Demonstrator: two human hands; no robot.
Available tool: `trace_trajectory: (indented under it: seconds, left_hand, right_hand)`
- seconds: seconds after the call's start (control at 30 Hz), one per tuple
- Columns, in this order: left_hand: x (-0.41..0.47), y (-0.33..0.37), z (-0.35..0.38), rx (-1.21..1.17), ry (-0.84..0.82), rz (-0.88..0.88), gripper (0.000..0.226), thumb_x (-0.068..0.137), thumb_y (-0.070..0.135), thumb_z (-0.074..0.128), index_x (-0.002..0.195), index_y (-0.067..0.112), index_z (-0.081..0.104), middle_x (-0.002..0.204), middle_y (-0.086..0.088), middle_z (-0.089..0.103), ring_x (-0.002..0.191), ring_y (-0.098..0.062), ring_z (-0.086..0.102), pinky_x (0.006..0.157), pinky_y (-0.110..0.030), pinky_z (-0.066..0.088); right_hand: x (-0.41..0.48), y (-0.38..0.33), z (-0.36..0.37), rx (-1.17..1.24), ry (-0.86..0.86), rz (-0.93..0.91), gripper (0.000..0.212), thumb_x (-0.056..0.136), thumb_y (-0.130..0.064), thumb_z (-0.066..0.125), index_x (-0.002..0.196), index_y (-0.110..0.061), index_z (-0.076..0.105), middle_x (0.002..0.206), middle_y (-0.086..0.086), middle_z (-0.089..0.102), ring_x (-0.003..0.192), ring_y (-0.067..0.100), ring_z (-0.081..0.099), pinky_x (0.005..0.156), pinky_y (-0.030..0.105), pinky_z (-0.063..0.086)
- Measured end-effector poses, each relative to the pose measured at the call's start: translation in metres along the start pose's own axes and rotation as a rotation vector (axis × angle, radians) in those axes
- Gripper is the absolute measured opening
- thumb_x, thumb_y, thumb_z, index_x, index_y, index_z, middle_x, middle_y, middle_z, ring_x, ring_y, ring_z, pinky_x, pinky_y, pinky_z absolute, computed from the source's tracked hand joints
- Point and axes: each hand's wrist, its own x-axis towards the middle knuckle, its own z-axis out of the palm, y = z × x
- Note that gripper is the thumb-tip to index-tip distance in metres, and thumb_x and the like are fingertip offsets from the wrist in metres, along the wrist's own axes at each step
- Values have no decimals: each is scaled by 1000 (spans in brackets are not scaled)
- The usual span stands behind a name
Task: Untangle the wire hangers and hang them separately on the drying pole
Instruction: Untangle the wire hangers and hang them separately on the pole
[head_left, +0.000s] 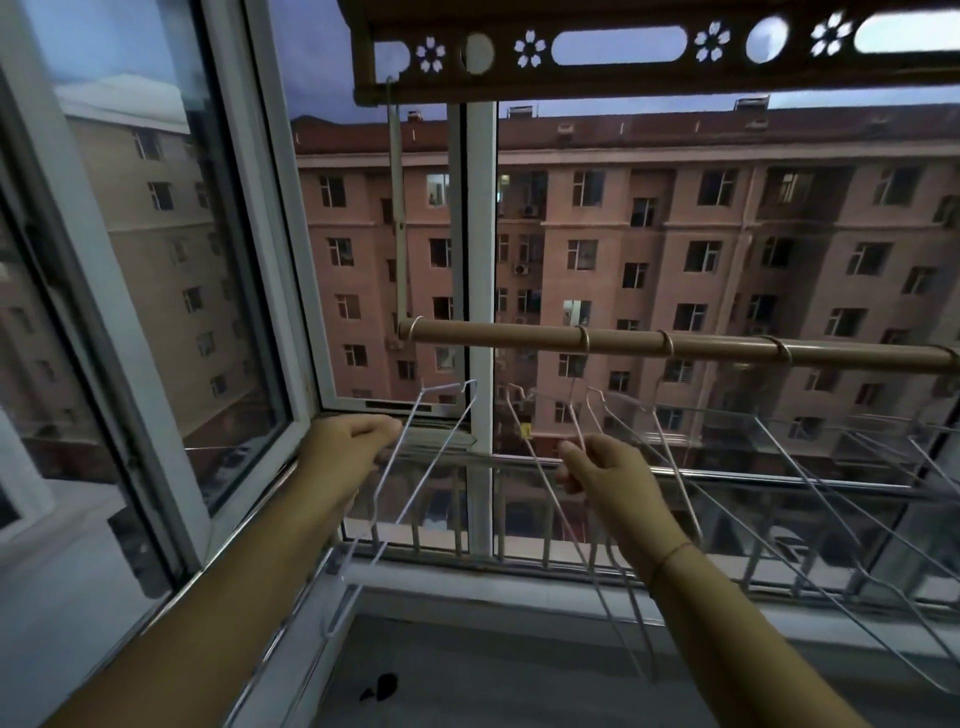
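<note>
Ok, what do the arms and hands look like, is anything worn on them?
Both forearms are bare, with no sleeves in view. The left hand and right hand have no gloves, and I can make out no rings. A thin band circles the right wrist; the left wrist is bare.

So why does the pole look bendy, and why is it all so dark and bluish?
Head view: the wide lens bows the pole and leans the frame. The only light is dusk from outside, so the left hand and right hand look dim. The thin hangers blur toward the right edge. The left pane mirrors buildings.
</note>
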Motion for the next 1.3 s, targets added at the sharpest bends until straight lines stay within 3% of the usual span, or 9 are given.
trace_trajectory:
  seconds: [0.17,0.27,0.37,0.47,0.77,1.0,1.1,1.2,1.3]
  left_hand:
    - [-8,5,10,-43,-17,35,19,86,15,65,70,23,71,78,-5,73,66,-17,60,65,-29,50]
    - [-10,8,14,-113,-24,18,12,86,11,65,78,16,72,74,-4,70,60,-13,54,60,-24,46]
    - [-9,8,15,-133,-5,17,8,87,11,65,87,9,72,76,-4,69,62,-13,53,59,-22,45]
    - [-6,6,13,-133,18,19,8,86,12,65,87,10,73,76,-4,70,63,-13,53,59,-23,46]
    - [-2,0,14,-135,38,19,9,87,10,63,88,13,71,77,-3,70,62,-12,53,61,-24,46]
    - [0,-5,14,-150,98,15,9,88,12,63,83,12,71,76,-7,68,59,-15,50,58,-26,46]
    - [0,-7,13,-133,101,9,8,87,13,64,87,12,72,79,-6,70,64,-17,54,64,-30,47]
    - [-3,-6,13,-122,139,16,19,86,14,66,104,10,67,92,-6,68,83,-20,60,76,-31,47]
    - [-15,6,16,-34,256,135,30,86,19,66,115,13,59,101,-3,61,89,-18,58,66,-21,42]
  right_hand:
    - [1,-2,3,-31,92,-15,28,94,-21,45,87,-3,65,65,5,59,65,23,54,75,41,53]
    - [3,-6,7,-41,103,-23,31,96,-21,41,93,-4,67,62,4,56,57,15,49,62,30,48]
    - [4,-9,11,-44,109,-47,31,96,-22,40,88,-11,68,63,5,57,53,12,45,53,23,40]
    - [5,-10,17,-35,77,-48,29,96,-23,41,85,-18,67,60,0,56,52,11,45,52,21,40]
    - [9,-9,20,-33,60,-25,29,96,-20,41,92,-11,68,57,-1,54,52,13,43,51,22,39]
    - [13,-10,25,-64,36,-54,31,97,-21,40,88,-11,68,51,-5,50,39,3,39,41,14,33]
    - [11,-9,24,-61,29,-48,31,96,-22,41,87,-10,67,55,-2,52,45,8,42,44,16,36]
    - [7,-9,17,-138,4,-72,31,96,-25,40,74,-17,60,61,0,53,52,11,45,51,20,40]
    - [-2,-9,1,-332,22,-168,24,94,-29,43,77,-21,58,73,0,56,63,12,53,58,19,43]
